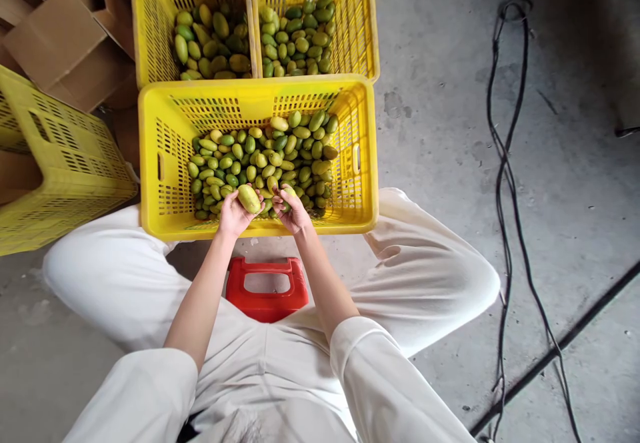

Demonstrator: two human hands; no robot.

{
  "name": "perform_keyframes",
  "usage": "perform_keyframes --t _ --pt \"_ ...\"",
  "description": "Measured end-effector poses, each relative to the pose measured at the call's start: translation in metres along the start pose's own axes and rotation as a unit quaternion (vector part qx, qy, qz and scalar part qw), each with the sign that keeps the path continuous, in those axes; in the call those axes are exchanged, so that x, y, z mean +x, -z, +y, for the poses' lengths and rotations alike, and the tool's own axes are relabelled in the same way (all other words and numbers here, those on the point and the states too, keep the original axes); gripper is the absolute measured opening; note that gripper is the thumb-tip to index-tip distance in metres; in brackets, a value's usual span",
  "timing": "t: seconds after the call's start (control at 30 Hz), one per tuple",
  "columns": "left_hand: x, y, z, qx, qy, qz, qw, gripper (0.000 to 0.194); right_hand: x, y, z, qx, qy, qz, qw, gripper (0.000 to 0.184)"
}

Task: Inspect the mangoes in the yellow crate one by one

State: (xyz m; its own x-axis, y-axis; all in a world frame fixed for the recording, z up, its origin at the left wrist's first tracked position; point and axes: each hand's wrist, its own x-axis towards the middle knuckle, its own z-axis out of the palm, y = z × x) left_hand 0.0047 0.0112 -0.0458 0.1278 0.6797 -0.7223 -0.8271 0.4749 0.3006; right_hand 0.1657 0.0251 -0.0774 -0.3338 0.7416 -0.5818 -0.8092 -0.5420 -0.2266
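My left hand is closed round a large, pale yellow-green oval fruit. Just to its right, my right hand has its fingers curled round another green oval fruit, partly hidden by the fingers. Both hands are over the near side of a yellow plastic crate with slotted walls. Inside it lies a heap of small oval fruits, from dark green to yellowish.
Behind stand two more yellow crates with similar fruit. A yellow crate and cardboard boxes are at left. Below the hands is a red plastic stool between my legs. Black cables lie on the concrete floor at right.
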Motion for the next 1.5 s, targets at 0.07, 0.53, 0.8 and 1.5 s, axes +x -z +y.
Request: perform_keyframes --t 0.07,0.53,0.8,1.5 --pt "0.001 0.000 -0.001 0.001 0.001 0.006 1.000 0.020 -0.001 -0.001 -0.001 0.000 0.005 -0.015 1.000 0.023" --pt "-0.005 -0.001 0.003 -0.054 -0.009 0.001 0.999 0.013 -0.008 -0.004 -0.004 -0.005 -0.047 -0.021 0.999 0.027" --pt "-0.001 -0.004 0.004 -0.053 -0.024 0.007 0.998 0.044 -0.004 -0.009 -0.002 -0.053 -0.062 -0.039 0.996 0.029" --pt "-0.008 0.000 0.001 -0.017 -0.052 -0.010 0.998 0.005 0.001 -0.005 -0.004 0.006 -0.010 0.040 0.999 0.021"
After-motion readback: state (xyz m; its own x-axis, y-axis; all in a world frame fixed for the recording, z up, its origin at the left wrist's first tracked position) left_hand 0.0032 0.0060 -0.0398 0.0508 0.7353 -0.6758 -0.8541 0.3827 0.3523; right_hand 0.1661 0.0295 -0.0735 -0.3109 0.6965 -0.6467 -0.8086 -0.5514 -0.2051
